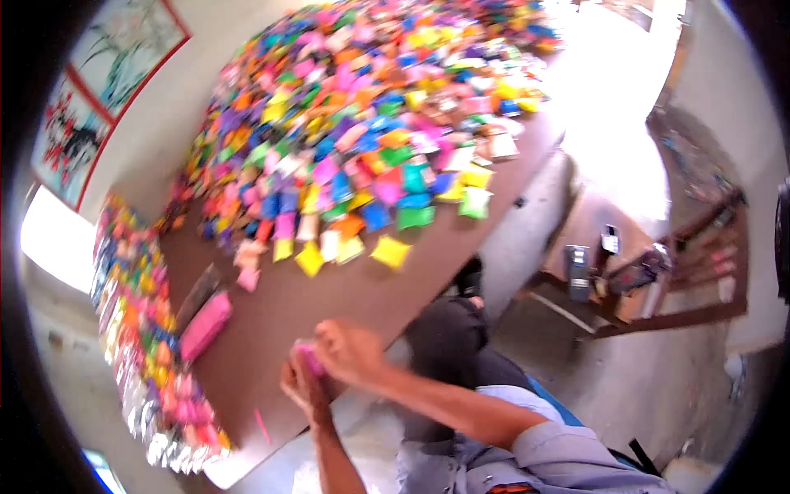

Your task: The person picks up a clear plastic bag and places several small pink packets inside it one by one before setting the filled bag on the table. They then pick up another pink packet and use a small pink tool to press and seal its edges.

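A small bright pink piece [309, 359] shows between my two hands near the table's front edge. My left hand [301, 385] is closed around its lower side. Against its upper right side, my right hand [349, 352] has curled fingers pressed together; blur hides whether they grip the piece too. To the left lies a larger pink block [206, 327], beside a dark flat item [200, 294]. A thin pink strip [262, 427] rests near the table's lower edge.
Many small colourful packets [354, 156] are heaped over the far part of the brown table [263, 329]. More packets [160, 370] line its left side in a long row. At right, a wooden stand [605, 214] holds a grey device [578, 273] and a phone-like object [609, 240].
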`<control>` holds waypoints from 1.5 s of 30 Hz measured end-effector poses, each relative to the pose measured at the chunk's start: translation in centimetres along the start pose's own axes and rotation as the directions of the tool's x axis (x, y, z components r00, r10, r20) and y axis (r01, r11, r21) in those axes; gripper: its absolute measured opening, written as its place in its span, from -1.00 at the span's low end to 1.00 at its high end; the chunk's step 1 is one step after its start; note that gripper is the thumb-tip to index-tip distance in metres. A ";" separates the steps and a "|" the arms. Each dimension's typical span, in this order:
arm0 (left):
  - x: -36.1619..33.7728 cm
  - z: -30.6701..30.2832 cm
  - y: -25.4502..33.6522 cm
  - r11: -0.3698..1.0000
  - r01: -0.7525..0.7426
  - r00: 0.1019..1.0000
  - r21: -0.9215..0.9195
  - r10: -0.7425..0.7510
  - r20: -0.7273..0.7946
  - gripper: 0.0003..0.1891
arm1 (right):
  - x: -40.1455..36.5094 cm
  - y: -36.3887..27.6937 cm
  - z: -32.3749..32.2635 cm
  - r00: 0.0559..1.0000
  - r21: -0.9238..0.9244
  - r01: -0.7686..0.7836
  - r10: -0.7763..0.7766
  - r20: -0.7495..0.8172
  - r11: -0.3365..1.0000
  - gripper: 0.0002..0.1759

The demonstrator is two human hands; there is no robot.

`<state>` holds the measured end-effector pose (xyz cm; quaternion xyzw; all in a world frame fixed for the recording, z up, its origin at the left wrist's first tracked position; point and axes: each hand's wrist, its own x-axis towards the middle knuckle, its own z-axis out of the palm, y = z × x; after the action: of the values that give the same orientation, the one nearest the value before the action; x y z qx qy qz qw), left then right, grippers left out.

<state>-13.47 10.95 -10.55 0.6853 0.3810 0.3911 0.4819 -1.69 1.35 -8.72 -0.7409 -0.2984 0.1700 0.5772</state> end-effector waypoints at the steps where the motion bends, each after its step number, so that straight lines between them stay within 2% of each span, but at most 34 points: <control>1: 0.0 0.2 0.3 0.998 0.012 0.999 0.058 -0.009 -0.051 -0.60 | 0.1 0.4 -0.1 0.996 0.034 -0.004 0.007 -0.090 0.999 -0.51; 2: 0.2 0.2 0.1 0.989 -0.021 0.997 0.149 0.032 -0.076 -0.58 | 0.4 1.0 -0.3 0.997 0.061 0.006 -0.001 -0.084 0.998 -0.45; 3: 0.4 0.0 -0.2 0.970 -0.046 0.994 0.239 0.068 -0.086 -0.57 | 0.5 1.1 -0.7 1.000 0.096 0.005 -0.002 -0.023 0.995 -0.48; 5: 0.3 1.3 0.8 0.985 0.026 0.991 0.171 -0.003 -0.137 -0.58 | 0.9 1.8 -1.1 0.998 0.139 -0.007 -0.001 0.057 0.990 -0.50; 7: 0.5 2.1 0.6 0.988 0.051 0.984 0.145 -0.024 -0.178 -0.64 | 1.6 2.6 -1.5 0.976 0.081 0.034 -0.051 0.214 0.996 -0.52; 9: 0.5 2.6 1.1 0.985 0.052 0.985 0.166 -0.023 -0.168 -0.67 | 2.1 2.7 -2.2 0.969 0.113 -0.001 -0.027 0.247 0.994 -0.59; 11: 0.3 2.9 0.9 0.958 -0.086 0.991 0.275 0.110 -0.075 -0.71 | 2.0 2.6 -2.8 0.973 0.271 -0.011 -0.052 0.226 0.962 -0.66; 12: 0.1 3.2 1.5 0.952 -0.102 0.992 0.290 0.120 -0.046 -0.74 | 2.2 1.8 -3.4 0.960 0.289 -0.076 -0.008 0.280 0.954 -0.69; 13: 0.1 3.1 1.5 0.951 -0.102 0.992 0.293 0.121 -0.047 -0.74 | 2.2 2.0 -3.3 0.960 0.292 -0.077 -0.009 0.282 0.953 -0.69; 16: 0.2 2.6 1.7 0.992 0.009 0.998 0.126 -0.018 0.068 -0.76 | 2.1 2.5 -2.8 0.983 0.298 -0.016 -0.039 0.179 0.955 -0.71; 17: 0.2 2.8 1.8 0.992 0.005 0.997 0.127 -0.014 0.071 -0.76 | 1.9 2.9 -2.5 0.986 0.290 0.044 -0.089 0.143 0.956 -0.72; 19: 0.0 3.3 2.4 0.999 0.045 0.998 -0.019 -0.044 0.035 -0.79 | 1.6 3.2 -2.3 0.985 0.280 0.102 -0.137 0.109 0.955 -0.73; 20: 0.0 3.1 2.5 0.999 0.044 0.998 -0.018 -0.043 0.035 -0.79 | 1.6 3.3 -2.3 0.980 0.266 0.148 -0.178 0.091 0.952 -0.73; 22: 0.2 2.5 2.2 0.995 0.028 0.995 0.094 -0.036 0.092 -0.79 | 1.4 3.5 -2.1 0.972 0.254 0.196 -0.222 0.076 0.947 -0.73; 24: 0.3 2.3 1.4 0.992 0.001 0.998 0.125 -0.009 0.066 -0.78 | 1.3 3.6 -1.8 0.945 0.166 0.315 -0.325 0.031 0.934 -0.74; 26: 0.1 2.0 1.1 0.987 -0.018 0.999 0.162 0.012 0.039 -0.77 | 1.2 3.7 -1.7 0.953 0.158 0.288 -0.299 0.053 0.945 -0.74; 29: 0.0 1.2 0.3 0.978 0.034 0.995 0.204 -0.053 0.088 -0.72 | 1.0 3.9 -1.7 0.968 0.176 0.219 -0.236 0.086 0.960 -0.76; 31: 0.2 0.7 -0.4 0.978 0.182 0.975 0.104 -0.193 0.109 -0.69 | 0.9 3.9 -1.7 0.984 0.219 0.129 -0.153 0.096 0.967 -0.77; 32: 0.1 0.6 -0.6 0.978 0.179 0.975 0.107 -0.191 0.110 -0.69 | 0.8 3.9 -1.7 0.989 0.213 0.111 -0.128 0.068 0.971 -0.81; 34: 0.2 1.3 0.6 0.982 0.157 0.984 -0.103 -0.147 0.096 -0.62 | 0.8 4.0 -1.9 0.990 0.228 0.111 -0.128 0.062 0.967 -0.82; 37: -0.1 1.8 1.3 0.992 0.115 0.980 -0.044 -0.106 0.170 -0.66 | 0.8 4.2 -2.1 0.991 0.246 0.107 -0.124 0.056 0.963 -0.83; 39: 0.0 1.6 1.0 0.995 0.098 0.980 -0.002 -0.096 0.175 -0.68 | 0.8 4.3 -1.8 0.991 0.256 0.104 -0.122 0.055 0.961 -0.83; 41: 0.0 1.5 0.9 0.996 0.085 0.980 0.036 -0.090 0.178 -0.70 | 0.8 4.6 -1.6 0.974 0.201 0.218 -0.226 0.018 0.955 -0.80; 44: 0.0 1.5 0.9 0.993 0.116 0.980 0.029 -0.119 0.159 -0.71 | 0.8 3.6 -2.0 0.973 0.154 0.220 -0.229 0.041 0.963 -0.76; 45: 0.0 1.6 0.7 0.996 0.069 0.986 0.058 -0.077 0.149 -0.71 | 0.9 3.4 -2.0 0.973 0.153 0.218 -0.227 0.043 0.964 -0.76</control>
<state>-11.98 10.21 -10.26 0.7107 0.3785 0.3101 0.5054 1.00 -0.14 -11.35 -0.6525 -0.3837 0.1478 0.6365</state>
